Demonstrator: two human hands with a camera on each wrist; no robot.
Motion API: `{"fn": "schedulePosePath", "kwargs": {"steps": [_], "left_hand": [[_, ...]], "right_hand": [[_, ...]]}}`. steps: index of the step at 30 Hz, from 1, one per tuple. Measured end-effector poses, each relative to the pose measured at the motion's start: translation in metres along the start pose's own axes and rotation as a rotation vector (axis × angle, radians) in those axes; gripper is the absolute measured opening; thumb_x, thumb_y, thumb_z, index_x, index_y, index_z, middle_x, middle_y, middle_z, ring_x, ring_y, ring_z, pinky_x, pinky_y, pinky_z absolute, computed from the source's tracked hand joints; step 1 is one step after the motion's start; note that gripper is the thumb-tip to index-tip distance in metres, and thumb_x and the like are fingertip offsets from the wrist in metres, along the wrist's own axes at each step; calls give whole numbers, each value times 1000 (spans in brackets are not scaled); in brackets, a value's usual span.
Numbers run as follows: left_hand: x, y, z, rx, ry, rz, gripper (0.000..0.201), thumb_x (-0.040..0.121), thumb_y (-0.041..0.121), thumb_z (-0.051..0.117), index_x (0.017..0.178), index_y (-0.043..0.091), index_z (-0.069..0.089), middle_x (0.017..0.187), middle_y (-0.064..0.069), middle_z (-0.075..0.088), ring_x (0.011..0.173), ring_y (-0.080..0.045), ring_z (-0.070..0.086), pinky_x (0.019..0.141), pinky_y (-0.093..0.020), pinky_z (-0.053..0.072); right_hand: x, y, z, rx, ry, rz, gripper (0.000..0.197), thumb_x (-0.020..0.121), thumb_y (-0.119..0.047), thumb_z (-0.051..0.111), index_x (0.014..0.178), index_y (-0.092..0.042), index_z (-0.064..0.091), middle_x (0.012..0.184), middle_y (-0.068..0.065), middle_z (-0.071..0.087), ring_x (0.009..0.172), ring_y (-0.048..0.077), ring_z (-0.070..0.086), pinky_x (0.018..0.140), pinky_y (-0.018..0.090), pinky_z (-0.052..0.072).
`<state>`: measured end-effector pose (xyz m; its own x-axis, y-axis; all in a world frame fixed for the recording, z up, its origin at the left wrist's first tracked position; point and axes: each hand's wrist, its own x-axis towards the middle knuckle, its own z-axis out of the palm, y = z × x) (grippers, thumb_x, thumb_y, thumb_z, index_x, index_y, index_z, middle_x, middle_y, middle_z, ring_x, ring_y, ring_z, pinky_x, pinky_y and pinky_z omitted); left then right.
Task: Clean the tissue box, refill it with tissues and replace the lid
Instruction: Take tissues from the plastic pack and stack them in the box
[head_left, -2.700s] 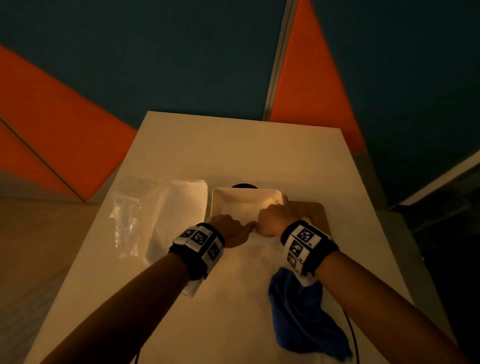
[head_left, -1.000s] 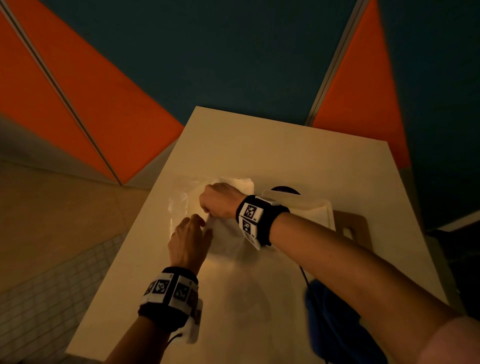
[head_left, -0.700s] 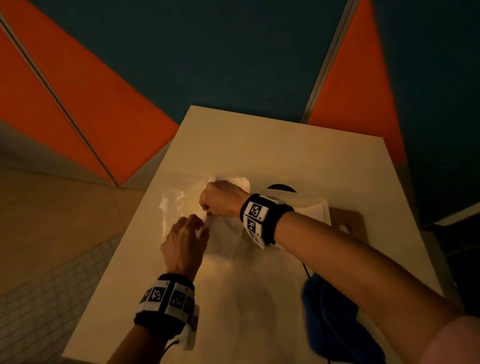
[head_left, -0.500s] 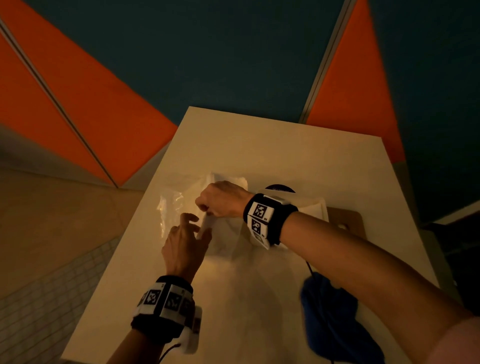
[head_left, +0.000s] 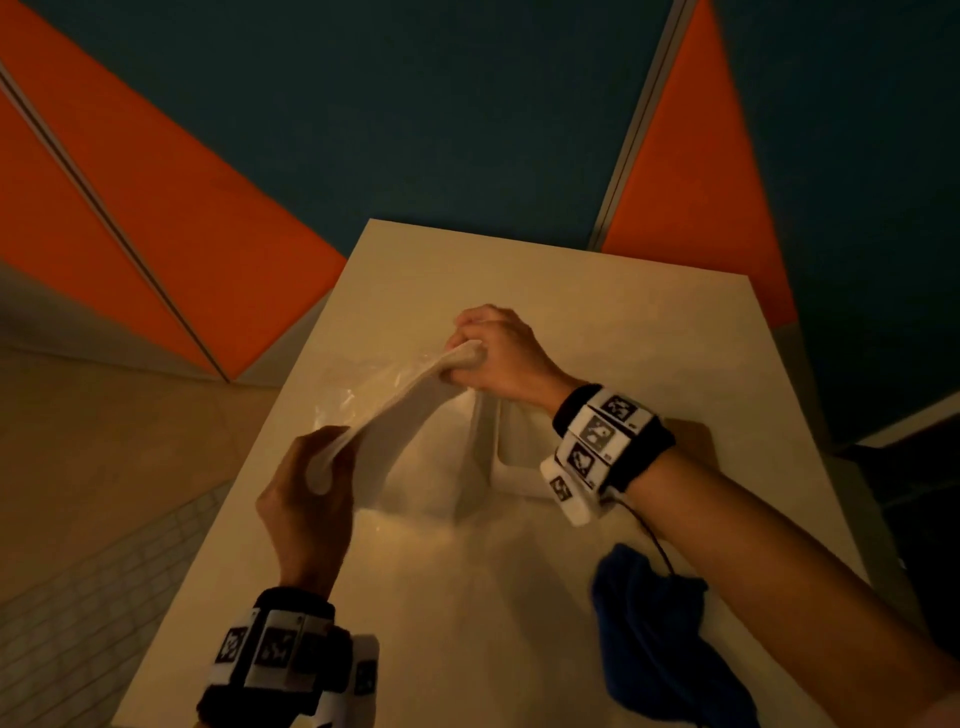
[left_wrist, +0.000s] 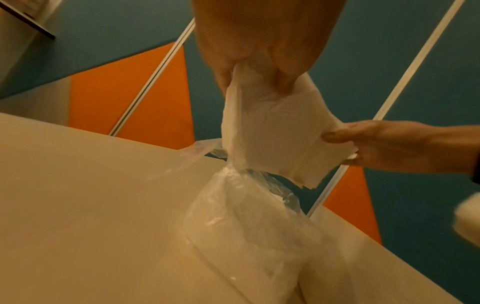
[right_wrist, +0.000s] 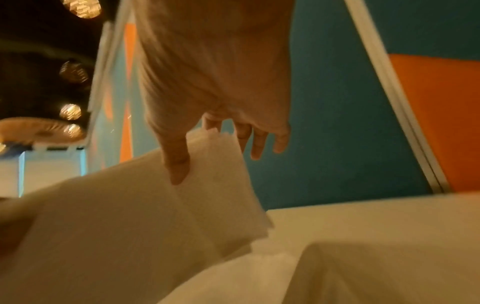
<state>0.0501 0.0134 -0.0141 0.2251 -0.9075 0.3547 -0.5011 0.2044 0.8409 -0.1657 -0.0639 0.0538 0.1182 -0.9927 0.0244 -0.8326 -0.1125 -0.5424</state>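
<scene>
Tissues, a white folded stack, are hanging in the air between both hands, stretched from one grip to the other above the table. The left hand is pinching the near end of the stack, thumb and fingers curled round it. The right hand is gripping the far end, thumb pressing on top and fingers curling behind. Below the fingers, a clear plastic bag is sagging on the table, and the stack's lower edge seems to be just leaving its mouth. The box, white and open-topped, is sitting just beside the right wrist, partly hidden by it; whether it already holds any tissues cannot be told. A blue cloth is lying crumpled near the right forearm, which suggests the wiping is likely finished. A brown board peeking out behind the right wrist may be the lid, though that is uncertain. By this reading, the refill is under way: the stack is yet to go into the box, and the lid is not yet on.
</scene>
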Motion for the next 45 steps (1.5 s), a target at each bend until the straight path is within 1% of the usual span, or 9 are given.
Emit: {"fn": "schedulePosePath", "kwargs": {"steps": [4,8,13,19,24,29,33,37,45], "left_hand": [[-3,-9,-1,-29,22,-85,36,81,15,69,114,12,56,111,-7,63,96,-20,56,77,-38,50],[-8,-17,9,-63,-44,-222,58,82,17,68,130,24,38,128,-12,54,111,-28,52,87,-44,47],[-11,-16,12,-10,-108,-85,89,66,18,83,137,11,30,134,-17,41,121,-27,43,97,-38,41],[-8,-20,8,135,-60,85,55,85,1,61,135,9,39,117,-26,51,104,-34,50,84,-39,44],[-4,-22,11,106,-200,-35,72,85,5,63,143,11,22,137,-26,40,120,-40,44,97,-48,42],[11,0,-3,124,-97,30,50,94,12,47,139,20,26,136,-24,45,114,-46,49,88,-60,47],[31,42,2,78,-255,54,47,97,14,44,138,28,29,128,-24,53,100,-41,57,82,-54,52],[32,71,45,74,-453,118,41,96,12,45,135,22,40,103,-11,64,75,-24,57,69,-29,44],[16,89,122,237,-868,-58,51,83,44,63,123,13,52,122,-14,61,112,-32,56,92,-33,45]], "right_hand": [[-32,-4,44,485,190,182,25,78,-15,75,100,-6,66,97,5,68,89,13,60,80,29,50],[-64,-12,96,603,252,231,30,86,-1,60,115,-6,57,113,9,65,100,13,59,87,24,51],[-76,-18,115,772,409,325,41,86,3,59,124,-10,50,116,-1,56,108,13,57,93,21,50],[-71,-21,113,845,474,347,54,85,6,55,133,-13,37,126,4,53,117,21,56,83,3,46],[-69,-23,118,819,375,351,63,86,8,52,140,-16,28,122,5,51,116,18,54,84,8,46],[-71,-28,80,636,539,261,42,90,1,55,131,-7,47,124,10,60,108,7,53,82,2,44],[-86,-1,28,665,621,350,28,90,-15,62,117,-6,61,100,0,64,81,-3,59,61,-4,41],[-100,46,-6,554,634,571,25,87,-18,65,110,-6,63,95,3,64,79,8,59,70,20,44],[-119,104,-28,385,374,879,35,94,-23,52,124,-5,55,123,15,61,112,32,58,93,39,49]]}}
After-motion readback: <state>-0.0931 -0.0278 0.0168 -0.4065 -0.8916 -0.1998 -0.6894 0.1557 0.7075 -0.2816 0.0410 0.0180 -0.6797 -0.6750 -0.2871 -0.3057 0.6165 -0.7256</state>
